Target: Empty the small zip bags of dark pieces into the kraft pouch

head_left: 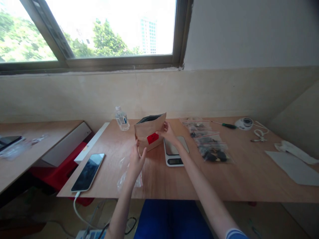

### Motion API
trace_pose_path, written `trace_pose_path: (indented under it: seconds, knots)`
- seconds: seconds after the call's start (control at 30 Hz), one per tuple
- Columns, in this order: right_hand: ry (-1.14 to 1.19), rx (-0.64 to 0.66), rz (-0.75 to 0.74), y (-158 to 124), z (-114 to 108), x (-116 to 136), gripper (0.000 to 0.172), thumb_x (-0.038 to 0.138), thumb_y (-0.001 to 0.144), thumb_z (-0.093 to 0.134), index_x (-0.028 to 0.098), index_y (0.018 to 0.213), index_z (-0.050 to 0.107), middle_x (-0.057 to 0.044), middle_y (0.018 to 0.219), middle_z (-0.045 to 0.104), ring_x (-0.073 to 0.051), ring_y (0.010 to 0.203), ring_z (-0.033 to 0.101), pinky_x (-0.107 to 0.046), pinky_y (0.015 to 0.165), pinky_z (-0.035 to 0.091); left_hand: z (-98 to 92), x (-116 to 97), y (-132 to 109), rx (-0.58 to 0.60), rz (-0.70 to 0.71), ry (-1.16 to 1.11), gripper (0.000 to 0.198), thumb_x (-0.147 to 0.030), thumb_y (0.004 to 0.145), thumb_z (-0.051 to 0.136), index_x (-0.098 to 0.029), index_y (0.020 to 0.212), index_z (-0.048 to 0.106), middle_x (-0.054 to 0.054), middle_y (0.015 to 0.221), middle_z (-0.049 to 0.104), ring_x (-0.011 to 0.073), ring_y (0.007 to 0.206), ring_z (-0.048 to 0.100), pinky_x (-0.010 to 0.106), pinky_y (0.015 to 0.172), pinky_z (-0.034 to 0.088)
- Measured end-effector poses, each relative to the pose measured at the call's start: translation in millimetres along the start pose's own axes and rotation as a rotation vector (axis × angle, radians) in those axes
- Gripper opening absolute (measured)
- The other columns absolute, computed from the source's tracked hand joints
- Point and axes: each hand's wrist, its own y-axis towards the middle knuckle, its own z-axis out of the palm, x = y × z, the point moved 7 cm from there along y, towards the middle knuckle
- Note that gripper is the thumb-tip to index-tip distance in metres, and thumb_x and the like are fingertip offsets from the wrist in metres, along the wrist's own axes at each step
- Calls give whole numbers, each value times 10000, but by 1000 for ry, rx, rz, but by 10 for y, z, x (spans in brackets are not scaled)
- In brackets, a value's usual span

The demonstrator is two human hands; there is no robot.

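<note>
A kraft paper pouch (144, 134) is leaning between both hands, its long mouth running left to right; the right hand (170, 133), nearer that mouth, is pinching its right side, while the left hand (137, 160), thumb apart, is touching its lower left (gripping, I cannot tell). Beneath, a wooden table (159, 186) is catching light from a window (119, 61).

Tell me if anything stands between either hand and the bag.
Nothing visible does: the left hand touches the bag at its left side, the right hand grips its right. The scale lies beside them, not between.
</note>
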Motion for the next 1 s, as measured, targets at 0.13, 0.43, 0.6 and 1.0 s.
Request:
trace_pose_path:
  seconds: [0.13,0.43,0.6,1.0]
  knots:
    - [-53,-39,23,2,-8,-87,766,498,608,733,185,1213,382,-133,1246,476,-205,1125,507,-375,972,418,-36,102,130,-45,-17,133,499,-313,856,407,-71,1291,378,209,1264,506,268,1189,480,418,964,402]
    - [-563,-92,-95,-359,-860,267,291,349,871,444,201,1100,544,-82,1150,567,-192,1131,490,-385,1014,339,-151,539,-707,217,-259,692,572,-439,875,375,-148,1367,377,192,1460,281,419,1338,190,591,1009,237]
    - [-1000,-41,61,-713,-1908,216,226,158,804,413,184,870,628,-83,925,657,-201,917,590,-346,856,433,79,601,-905,460,-99,717,553,-423,882,373,-268,1408,300,98,1508,211,400,1369,71,604,1034,151]
    - [-1085,109,321,-1139,-2390,370,124,263,735,541,199,691,637,-65,708,683,-193,641,625,-274,592,450,202,358,-576,313,-55,616,463,-323,887,365,-252,1342,425,93,1423,396,341,1355,218,601,1050,81]
